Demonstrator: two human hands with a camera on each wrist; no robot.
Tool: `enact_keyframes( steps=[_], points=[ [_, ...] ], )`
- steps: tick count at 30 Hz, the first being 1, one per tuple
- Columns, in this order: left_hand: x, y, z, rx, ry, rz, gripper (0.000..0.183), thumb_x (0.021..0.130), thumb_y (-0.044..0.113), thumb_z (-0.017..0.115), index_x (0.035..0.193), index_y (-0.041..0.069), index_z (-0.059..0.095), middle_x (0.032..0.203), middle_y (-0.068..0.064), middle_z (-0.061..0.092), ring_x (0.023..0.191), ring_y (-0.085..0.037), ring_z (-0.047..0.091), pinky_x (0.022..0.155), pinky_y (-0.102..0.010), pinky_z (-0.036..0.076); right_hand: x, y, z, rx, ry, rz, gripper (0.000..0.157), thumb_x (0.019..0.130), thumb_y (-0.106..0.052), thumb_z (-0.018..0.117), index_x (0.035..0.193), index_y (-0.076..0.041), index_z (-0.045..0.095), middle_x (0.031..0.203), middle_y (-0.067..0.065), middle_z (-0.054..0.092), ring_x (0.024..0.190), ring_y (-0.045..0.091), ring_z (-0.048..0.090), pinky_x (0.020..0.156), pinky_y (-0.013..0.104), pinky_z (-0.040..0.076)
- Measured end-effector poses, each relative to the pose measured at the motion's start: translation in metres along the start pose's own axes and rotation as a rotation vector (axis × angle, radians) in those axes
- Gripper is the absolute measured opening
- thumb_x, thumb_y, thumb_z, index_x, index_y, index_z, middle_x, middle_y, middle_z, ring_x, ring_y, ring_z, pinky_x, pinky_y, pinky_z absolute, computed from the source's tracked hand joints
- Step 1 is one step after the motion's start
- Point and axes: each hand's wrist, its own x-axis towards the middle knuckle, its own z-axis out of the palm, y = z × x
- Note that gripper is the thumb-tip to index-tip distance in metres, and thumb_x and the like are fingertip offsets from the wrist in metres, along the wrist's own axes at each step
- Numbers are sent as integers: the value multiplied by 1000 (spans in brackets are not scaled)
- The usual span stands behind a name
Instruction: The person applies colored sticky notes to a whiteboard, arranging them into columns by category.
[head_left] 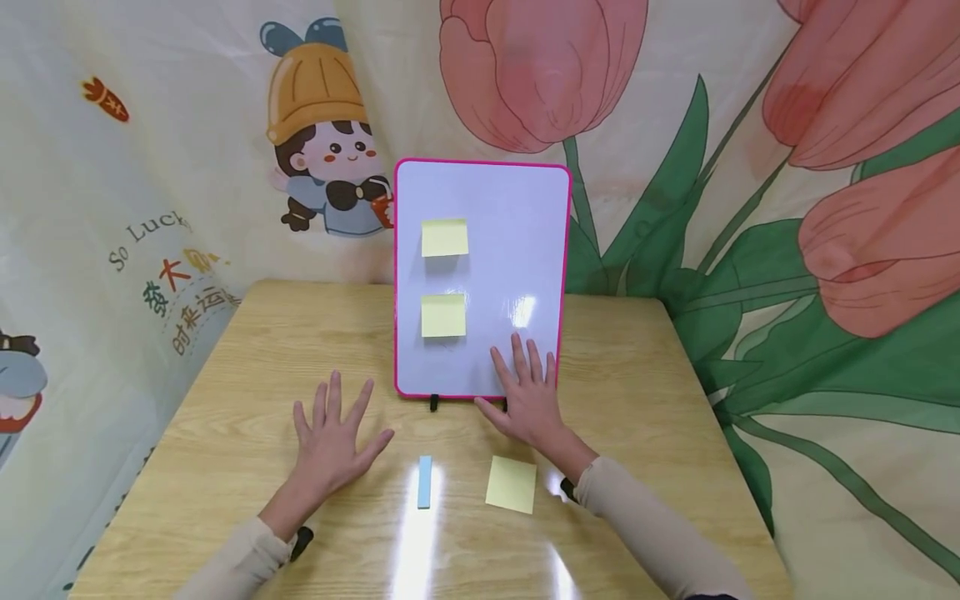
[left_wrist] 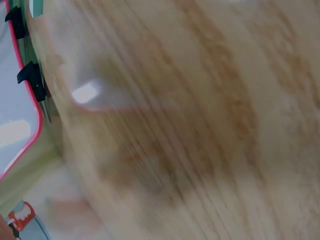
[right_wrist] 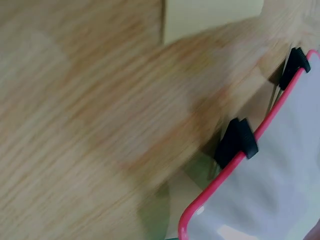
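Note:
My left hand (head_left: 327, 446) is held with fingers spread over the left part of the table, left of a narrow light-blue strip (head_left: 424, 482). With its fingers also spread, my right hand (head_left: 531, 408) overlaps the lower right corner of a pink-edged whiteboard (head_left: 487, 275) in the head view. Neither hand holds anything. Two pale yellow sticky notes, an upper note (head_left: 444, 238) and a lower note (head_left: 443, 317), are on the board's left half. Below the right hand lies a yellow sticky-note square (head_left: 512, 485), partly seen in the right wrist view.
The wooden table (head_left: 322, 325) carries the board, which stands upright near the back edge. Black clips (right_wrist: 237, 142) grip its bottom edge. Behind the table hangs a cloth (head_left: 510, 75) printed with tulips and cartoon figures.

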Motion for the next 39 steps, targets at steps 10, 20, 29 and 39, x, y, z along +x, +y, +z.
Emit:
enact_keyframes(
  steps=[10,20,29,39],
  points=[
    [-10,4,1,8,-2,-4,85,91,72,45,159,33,13,165,-20,-11,151,-45,-2,109,-75,-7,-14,-33,-9,82,-88,20,90,89,-76,35,160,-24,17,167,16,1,152,41,9,115,69,6],
    [-28,12,11,56,-6,25,87,88,75,47,159,33,19,165,-23,-1,150,-46,2,109,-76,-2,-26,-69,-11,116,-115,-96,102,83,-76,52,160,-24,11,167,16,3,152,37,12,117,65,9],
    [-34,14,12,73,-15,40,89,86,76,47,158,30,22,165,-22,0,150,-46,4,110,-76,-2,-40,-95,-2,10,-201,-327,114,76,-85,53,158,-12,22,166,18,10,151,38,18,117,62,19],
    [-41,17,13,111,-27,60,89,87,76,46,158,29,23,165,-22,3,150,-45,8,112,-73,-1,-48,-117,-3,-40,-339,-481,83,77,-76,63,133,-15,58,135,0,56,126,21,50,111,44,37]
  ],
)
